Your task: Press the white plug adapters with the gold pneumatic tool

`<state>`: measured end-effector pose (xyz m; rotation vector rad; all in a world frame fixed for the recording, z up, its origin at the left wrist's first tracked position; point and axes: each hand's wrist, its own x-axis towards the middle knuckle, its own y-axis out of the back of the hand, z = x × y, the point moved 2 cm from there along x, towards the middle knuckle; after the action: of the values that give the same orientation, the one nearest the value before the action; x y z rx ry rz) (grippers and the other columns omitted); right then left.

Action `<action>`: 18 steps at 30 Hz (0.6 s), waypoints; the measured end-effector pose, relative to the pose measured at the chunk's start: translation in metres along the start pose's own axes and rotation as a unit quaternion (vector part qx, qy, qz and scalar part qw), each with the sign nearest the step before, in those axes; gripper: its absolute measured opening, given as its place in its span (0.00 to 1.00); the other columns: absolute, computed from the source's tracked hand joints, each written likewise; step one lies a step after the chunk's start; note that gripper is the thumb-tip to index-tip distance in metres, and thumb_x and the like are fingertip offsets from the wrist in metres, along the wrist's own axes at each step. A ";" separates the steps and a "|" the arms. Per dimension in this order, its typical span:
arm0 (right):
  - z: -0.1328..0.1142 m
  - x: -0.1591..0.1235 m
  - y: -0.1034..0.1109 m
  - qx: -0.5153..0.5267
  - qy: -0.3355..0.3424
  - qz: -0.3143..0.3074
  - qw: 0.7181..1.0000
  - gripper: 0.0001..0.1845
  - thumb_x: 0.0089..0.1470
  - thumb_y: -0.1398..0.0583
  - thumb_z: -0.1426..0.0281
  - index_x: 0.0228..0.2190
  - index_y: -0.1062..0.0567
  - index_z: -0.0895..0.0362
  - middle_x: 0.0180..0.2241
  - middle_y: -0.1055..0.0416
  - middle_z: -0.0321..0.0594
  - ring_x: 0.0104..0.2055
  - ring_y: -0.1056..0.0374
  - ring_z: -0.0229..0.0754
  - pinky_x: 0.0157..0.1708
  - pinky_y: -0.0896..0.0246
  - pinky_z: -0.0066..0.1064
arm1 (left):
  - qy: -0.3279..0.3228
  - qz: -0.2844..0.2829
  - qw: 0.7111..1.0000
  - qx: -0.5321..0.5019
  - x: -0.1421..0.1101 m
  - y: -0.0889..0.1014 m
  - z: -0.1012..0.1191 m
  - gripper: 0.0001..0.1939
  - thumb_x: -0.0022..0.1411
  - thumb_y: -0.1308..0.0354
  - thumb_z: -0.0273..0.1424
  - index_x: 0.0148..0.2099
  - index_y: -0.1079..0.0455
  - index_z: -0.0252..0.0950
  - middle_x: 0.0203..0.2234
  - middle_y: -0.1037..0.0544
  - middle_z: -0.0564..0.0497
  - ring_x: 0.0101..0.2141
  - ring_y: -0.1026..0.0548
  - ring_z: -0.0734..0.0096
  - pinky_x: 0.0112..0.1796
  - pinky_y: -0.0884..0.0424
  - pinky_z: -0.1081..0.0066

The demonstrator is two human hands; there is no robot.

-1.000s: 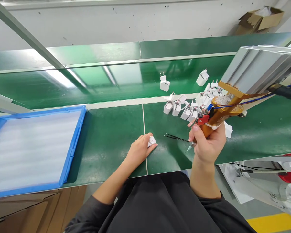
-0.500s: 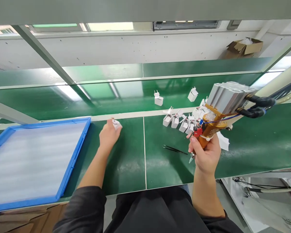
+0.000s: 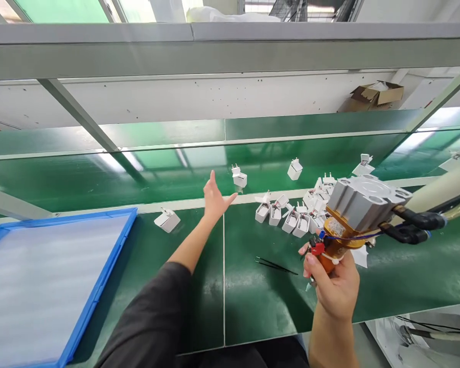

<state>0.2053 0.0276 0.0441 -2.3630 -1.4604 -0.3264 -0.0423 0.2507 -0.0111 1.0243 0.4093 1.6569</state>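
My left hand (image 3: 216, 201) is held out over the back part of the green bench, fingers apart and nothing in it. Just beyond it stands a white plug-in charger housing (image 3: 239, 177) with its lid up. Another white charger housing (image 3: 167, 220) rests on the bench to the hand's left. My right hand (image 3: 335, 283) is wrapped around an orange-and-silver pneumatic dispensing gun (image 3: 335, 237), its pale nozzle pointing down. Beside the gun is a cluster of several open white charger housings (image 3: 291, 221) with their pronged lids flipped up. Black tweezers (image 3: 276, 266) lie in front of them.
A blue-rimmed tray (image 3: 111, 271) with a white liner occupies the left of the bench. Single housings (image 3: 295, 169) stand farther back. Black hoses (image 3: 417, 220) trail from the gun to the right. A shelf beam (image 3: 214, 60) crosses above, and a cardboard box (image 3: 375, 96) sits behind.
My left hand has let go of a white charger housing on the left and moved right, toward another one. The right hand still holds the gun. The view has tilted upward.
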 end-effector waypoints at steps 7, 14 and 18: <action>0.002 -0.003 0.008 0.000 0.012 -0.002 1.000 0.06 0.54 0.36 0.74 0.36 0.25 0.54 0.25 0.24 0.34 0.18 0.33 0.34 0.16 0.37 0.26 | 0.176 -0.052 0.967 -0.175 0.057 -0.058 0.018 0.54 0.52 0.33 0.32 0.72 0.62 0.34 0.57 0.31 0.34 0.55 0.30 0.52 0.54 0.34 0.55; -0.003 0.000 0.006 0.023 -0.004 0.004 1.000 0.10 0.51 0.34 0.75 0.37 0.26 0.55 0.26 0.23 0.35 0.19 0.31 0.35 0.17 0.37 0.27 | 0.047 -0.281 0.925 -0.251 -0.044 0.017 0.030 0.54 0.43 0.34 0.23 0.70 0.53 0.37 0.52 0.25 0.42 0.50 0.26 0.60 0.52 0.30 0.61; -0.008 0.000 0.001 0.038 0.017 -0.011 0.999 0.15 0.50 0.35 0.77 0.41 0.25 0.55 0.27 0.23 0.34 0.18 0.32 0.34 0.16 0.38 0.26 | -0.014 -0.427 0.860 -0.278 -0.130 0.067 0.040 0.52 0.47 0.39 0.22 0.72 0.56 0.42 0.54 0.26 0.45 0.51 0.26 0.60 0.55 0.31 0.57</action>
<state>0.2062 0.0242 0.0508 -2.2719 -1.4566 -0.3099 -0.0473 0.0996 0.0050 0.3250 0.2714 0.8518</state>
